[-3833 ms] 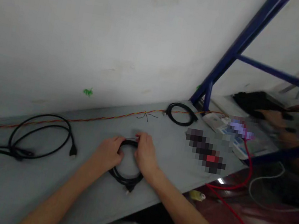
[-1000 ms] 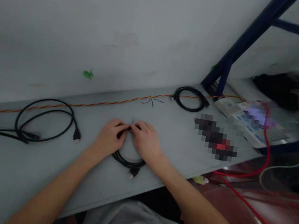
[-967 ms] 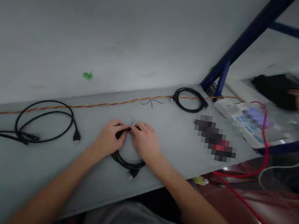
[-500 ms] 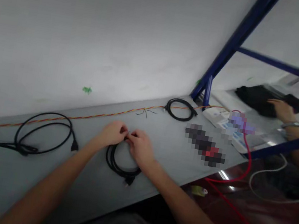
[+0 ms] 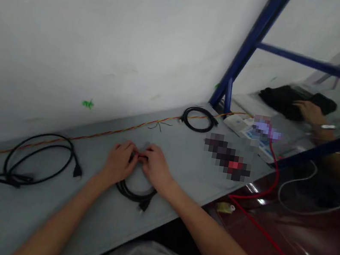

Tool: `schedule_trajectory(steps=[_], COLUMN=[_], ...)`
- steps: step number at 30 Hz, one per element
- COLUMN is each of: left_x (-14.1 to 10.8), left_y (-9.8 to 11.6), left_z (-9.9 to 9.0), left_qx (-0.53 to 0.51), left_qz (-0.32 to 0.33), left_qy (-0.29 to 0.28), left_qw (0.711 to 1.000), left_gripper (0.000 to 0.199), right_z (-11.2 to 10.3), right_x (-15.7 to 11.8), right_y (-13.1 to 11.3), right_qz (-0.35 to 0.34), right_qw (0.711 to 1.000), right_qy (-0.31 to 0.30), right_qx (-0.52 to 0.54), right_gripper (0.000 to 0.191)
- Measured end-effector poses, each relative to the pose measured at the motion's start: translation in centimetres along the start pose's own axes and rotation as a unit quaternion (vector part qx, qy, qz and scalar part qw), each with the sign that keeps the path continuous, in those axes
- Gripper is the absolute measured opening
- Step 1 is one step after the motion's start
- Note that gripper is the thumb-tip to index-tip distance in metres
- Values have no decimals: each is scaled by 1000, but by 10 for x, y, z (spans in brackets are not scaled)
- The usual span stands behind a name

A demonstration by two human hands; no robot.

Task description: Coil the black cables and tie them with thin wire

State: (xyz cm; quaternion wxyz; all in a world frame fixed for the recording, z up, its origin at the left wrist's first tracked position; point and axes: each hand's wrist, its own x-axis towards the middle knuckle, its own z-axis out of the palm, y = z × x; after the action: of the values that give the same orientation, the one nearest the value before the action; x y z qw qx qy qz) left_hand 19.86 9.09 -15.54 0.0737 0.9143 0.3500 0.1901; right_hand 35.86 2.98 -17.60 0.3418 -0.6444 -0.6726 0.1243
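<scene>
grip: left hand (image 5: 119, 162), right hand (image 5: 155, 168) pinching top of black cable coil (image 5: 135, 192)

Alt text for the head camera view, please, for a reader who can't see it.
The left hand and right hand pinch a coiled black cable on a grey bench. Two more black cable coils and a twisted red-and-yellow wire lie along the wall; another person's hand rests on black cloth beyond.

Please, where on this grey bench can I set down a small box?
Bare room lies on the bench top in front of the looped black cable, left of the left hand. A smaller patch sits between the right hand and the small black coil. The right end is crowded: blurred strip, white panel.
</scene>
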Motion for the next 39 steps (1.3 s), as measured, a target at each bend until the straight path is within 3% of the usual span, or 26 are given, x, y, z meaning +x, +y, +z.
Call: schedule_trajectory(steps=[9, 21, 25, 29, 39], left_x=[-7, -18, -20, -19, -10], left_y=[1, -5, -9, -11, -17], left_z=[-6, -15, -8, -3, 6], left_qx=[131, 122, 22, -85, -156], left_qz=[141, 201, 163, 50, -11], left_qy=[29, 37, 77, 109, 64], left_qw=[981, 971, 983, 989, 986], left_gripper=[13, 15, 14, 11, 12], right_z=[2, -5, -1, 2, 1], right_x=[4, 7, 7, 6, 6], right_y=[13, 21, 23, 23, 19], right_qz=[3, -50, -44, -44, -20], right_qw=[997, 994, 994, 994, 993], right_qy=[-2, -39, -31, -20, -15], right_qx=[78, 89, 93, 101, 114], right_gripper=[14, 25, 25, 24, 24])
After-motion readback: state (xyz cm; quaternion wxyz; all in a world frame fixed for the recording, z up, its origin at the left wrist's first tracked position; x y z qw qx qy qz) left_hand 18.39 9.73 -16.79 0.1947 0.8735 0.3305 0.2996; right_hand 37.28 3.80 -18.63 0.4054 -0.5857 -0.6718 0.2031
